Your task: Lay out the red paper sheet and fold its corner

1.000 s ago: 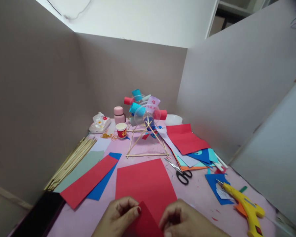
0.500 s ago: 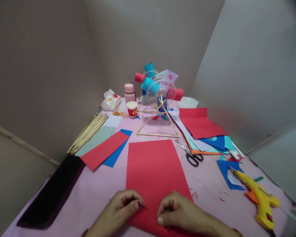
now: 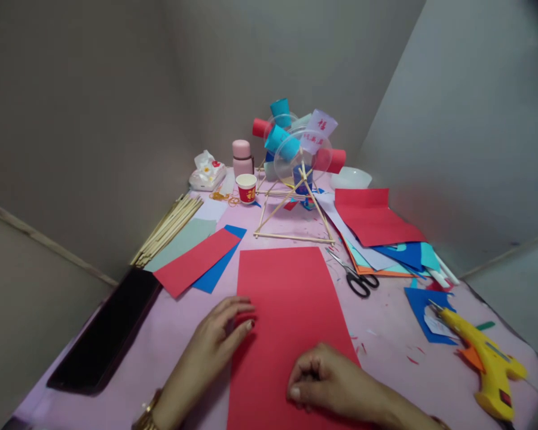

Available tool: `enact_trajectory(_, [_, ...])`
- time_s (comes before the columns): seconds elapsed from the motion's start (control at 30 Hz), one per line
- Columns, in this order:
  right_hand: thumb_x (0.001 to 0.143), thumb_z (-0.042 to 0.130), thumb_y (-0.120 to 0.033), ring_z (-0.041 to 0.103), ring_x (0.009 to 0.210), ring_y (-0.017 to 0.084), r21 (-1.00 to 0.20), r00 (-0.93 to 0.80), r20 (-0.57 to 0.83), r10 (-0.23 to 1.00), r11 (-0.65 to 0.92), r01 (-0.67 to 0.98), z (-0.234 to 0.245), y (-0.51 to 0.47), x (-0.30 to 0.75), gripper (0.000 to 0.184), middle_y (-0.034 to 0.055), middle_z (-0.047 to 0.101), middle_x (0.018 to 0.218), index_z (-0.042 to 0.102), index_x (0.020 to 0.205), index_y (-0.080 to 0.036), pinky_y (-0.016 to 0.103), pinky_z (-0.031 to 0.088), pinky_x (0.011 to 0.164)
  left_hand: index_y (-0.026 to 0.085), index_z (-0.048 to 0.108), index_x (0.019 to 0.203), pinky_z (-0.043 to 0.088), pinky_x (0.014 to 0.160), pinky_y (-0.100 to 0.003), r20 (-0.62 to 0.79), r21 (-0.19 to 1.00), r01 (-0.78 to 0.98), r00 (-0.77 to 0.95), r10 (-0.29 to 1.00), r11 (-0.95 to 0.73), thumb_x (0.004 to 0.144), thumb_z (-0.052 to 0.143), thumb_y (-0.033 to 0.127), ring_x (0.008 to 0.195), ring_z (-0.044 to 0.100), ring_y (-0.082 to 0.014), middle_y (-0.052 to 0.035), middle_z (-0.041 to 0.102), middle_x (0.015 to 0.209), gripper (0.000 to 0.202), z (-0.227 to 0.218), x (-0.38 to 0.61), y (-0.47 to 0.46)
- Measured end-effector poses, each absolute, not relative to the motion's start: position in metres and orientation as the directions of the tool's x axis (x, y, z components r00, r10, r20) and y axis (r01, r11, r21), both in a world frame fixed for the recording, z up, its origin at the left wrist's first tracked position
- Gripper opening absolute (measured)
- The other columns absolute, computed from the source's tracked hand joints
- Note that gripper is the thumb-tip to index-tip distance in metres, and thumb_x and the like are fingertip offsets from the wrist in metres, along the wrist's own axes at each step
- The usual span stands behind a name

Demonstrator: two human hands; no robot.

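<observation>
A long sheet of red paper (image 3: 287,298) lies flat in front of me on the pink tabletop. My left hand (image 3: 219,334) is over its left edge, thumb and fingers apart, holding nothing. Further right, my right hand (image 3: 323,382) rests on or just above the lower part of the sheet with its fingers curled in. Whatever may be inside those fingers is hidden. Black-handled scissors (image 3: 356,280) lie partly open to the right of the sheet. Beyond the sheet stands a wheel model (image 3: 302,155) with clear discs, coloured paper cylinders and a stick frame.
At left are a black tray-like object (image 3: 107,334), wooden sticks (image 3: 170,227) and red and blue strips (image 3: 201,263). Stacked paper (image 3: 376,221) and a yellow glue gun (image 3: 488,358) lie right. A paper cup (image 3: 246,190), pink flask (image 3: 242,158) and tissue pack (image 3: 206,173) stand behind.
My left hand has moved up along the sheet and its fingers have spread. The right hand stays curled in nearly the same place. The view has shifted slightly.
</observation>
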State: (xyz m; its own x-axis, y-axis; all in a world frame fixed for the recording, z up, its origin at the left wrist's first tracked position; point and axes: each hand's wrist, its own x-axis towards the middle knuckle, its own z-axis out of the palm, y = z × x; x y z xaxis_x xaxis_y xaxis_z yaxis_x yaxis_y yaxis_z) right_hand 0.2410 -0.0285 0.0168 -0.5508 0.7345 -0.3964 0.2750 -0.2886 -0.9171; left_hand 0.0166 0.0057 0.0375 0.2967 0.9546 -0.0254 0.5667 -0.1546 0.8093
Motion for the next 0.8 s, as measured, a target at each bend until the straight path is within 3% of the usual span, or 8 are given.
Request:
enact_trajectory(0.1, [0.069, 0.06, -0.017, 0.05, 0.048, 0.008, -0.898, -0.56, -0.437, 0.704, -0.306, 0.317, 0.015, -0.025, 0.241, 0.015, -0.0025, 0.057, 0.053, 0.073, 0.072, -0.011, 0.017, 0.036, 0.046, 0.015, 0.053, 0.117, 0.027, 0.106, -0.044, 0.105, 0.649, 0.725, 0.213, 0.971, -0.229, 0.086, 0.045, 0.031, 0.125, 0.038, -0.0254, -0.0139, 0.047, 0.131, 0.035, 0.039, 0.028, 0.035])
enact_trajectory(0.2, [0.068, 0.064, -0.019, 0.046, 0.049, 0.006, -0.893, -0.581, -0.437, 0.686, -0.255, 0.37, 0.013, -0.02, 0.243, 0.014, -0.0041, 0.055, 0.053, 0.074, 0.074, -0.011, 0.015, 0.032, 0.044, 0.009, 0.05, 0.119, 0.025, 0.106, -0.049, 0.205, 0.499, 0.829, 0.171, 0.964, -0.253, 0.085, 0.049, 0.024, 0.128, 0.032, -0.0295, -0.0172, 0.041, 0.136, 0.037, 0.037, 0.041, 0.072])
enact_trajectory(0.27, [0.069, 0.066, -0.022, 0.044, 0.05, 0.005, -0.896, -0.603, -0.431, 0.671, -0.238, 0.375, 0.011, -0.017, 0.245, 0.015, -0.0049, 0.054, 0.054, 0.074, 0.076, -0.012, 0.014, 0.031, 0.044, 0.016, 0.05, 0.118, 0.034, 0.098, -0.053, 0.242, 0.428, 0.87, 0.148, 0.959, -0.243, 0.083, 0.055, 0.027, 0.12, 0.043, -0.0279, -0.0108, 0.048, 0.13, 0.037, 0.035, 0.045, 0.092])
enact_trajectory(0.33, [0.069, 0.067, -0.025, 0.045, 0.052, 0.005, -0.901, -0.633, -0.426, 0.646, -0.246, 0.356, 0.01, -0.015, 0.246, 0.017, -0.005, 0.055, 0.056, 0.074, 0.079, -0.013, 0.013, 0.033, 0.045, 0.017, 0.054, 0.111, 0.042, 0.091, -0.05, 0.266, 0.383, 0.888, 0.157, 0.951, -0.253, 0.082, 0.058, 0.032, 0.108, 0.053, -0.0245, -0.0071, 0.056, 0.118, 0.032, 0.034, 0.045, 0.105])
enact_trajectory(0.43, [0.068, 0.07, -0.026, 0.048, 0.051, 0.005, -0.905, -0.628, -0.425, 0.652, -0.294, 0.307, 0.011, -0.007, 0.245, 0.016, -0.0041, 0.059, 0.057, 0.073, 0.076, -0.013, 0.012, 0.034, 0.045, 0.016, 0.059, 0.094, 0.047, 0.081, -0.042, 0.307, 0.367, 0.875, 0.208, 0.929, -0.317, 0.084, 0.056, 0.032, 0.092, 0.059, -0.0188, -0.0029, 0.062, 0.096, 0.019, 0.035, 0.04, 0.107])
enact_trajectory(0.53, [0.068, 0.07, -0.037, 0.051, 0.043, 0.006, -0.919, -0.518, -0.375, 0.769, -0.382, 0.098, 0.018, 0.007, 0.24, 0.027, -0.0016, 0.06, 0.052, 0.068, 0.068, -0.01, 0.014, 0.035, 0.041, 0.016, 0.059, 0.084, 0.047, 0.075, -0.036, 0.366, 0.393, 0.818, 0.28, 0.887, -0.421, 0.089, 0.048, 0.028, 0.081, 0.058, -0.0158, -0.0012, 0.061, 0.081, 0.018, 0.04, 0.039, 0.091])
enact_trajectory(0.67, [0.072, 0.062, -0.056, 0.053, 0.039, 0.006, -0.935, -0.273, -0.257, 0.927, -0.31, -0.173, 0.024, 0.025, 0.238, 0.045, -0.0009, 0.061, 0.056, 0.062, 0.08, -0.012, 0.015, 0.036, 0.038, 0.018, 0.062, 0.082, 0.046, 0.074, -0.032, 0.432, 0.429, 0.692, 0.409, 0.804, -0.582, 0.089, 0.045, 0.026, 0.08, 0.058, -0.0165, -0.0055, 0.063, 0.083, 0.02, 0.041, 0.048, 0.061])
enact_trajectory(0.8, [0.075, 0.055, -0.062, 0.051, 0.034, 0.006, -0.949, -0.164, -0.225, 0.96, -0.254, -0.186, 0.022, 0.029, 0.238, 0.058, 0.0022, 0.058, 0.044, 0.064, 0.059, -0.008, 0.015, 0.032, 0.035, 0.02, 0.059, 0.082, 0.047, 0.075, -0.023, 0.429, 0.492, 0.539, 0.533, 0.729, -0.684, 0.086, 0.05, 0.02, 0.083, 0.061, -0.0125, -0.0038, 0.067, 0.088, 0.01, 0.036, 0.061, 0.046])
